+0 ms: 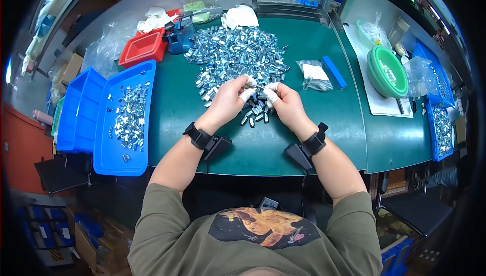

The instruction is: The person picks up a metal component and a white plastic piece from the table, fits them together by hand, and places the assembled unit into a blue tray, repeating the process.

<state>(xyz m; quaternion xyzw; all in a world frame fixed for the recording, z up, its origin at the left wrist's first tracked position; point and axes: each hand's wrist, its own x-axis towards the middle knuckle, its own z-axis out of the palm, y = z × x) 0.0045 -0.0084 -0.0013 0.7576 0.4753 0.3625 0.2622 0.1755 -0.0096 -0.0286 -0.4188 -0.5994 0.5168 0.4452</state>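
Observation:
My left hand and my right hand meet over the green table, fingertips wrapped in white tape. Together they pinch a small shiny metal part between thumbs and forefingers. Just beyond them lies a big heap of small metal parts, with a few loose ones under my hands. Both wrists carry black strapped devices.
A blue tray with several metal parts sits at the left, beside another blue bin. A red bin is at the far left back. A plastic bag, a blue block and a green bowl stand right.

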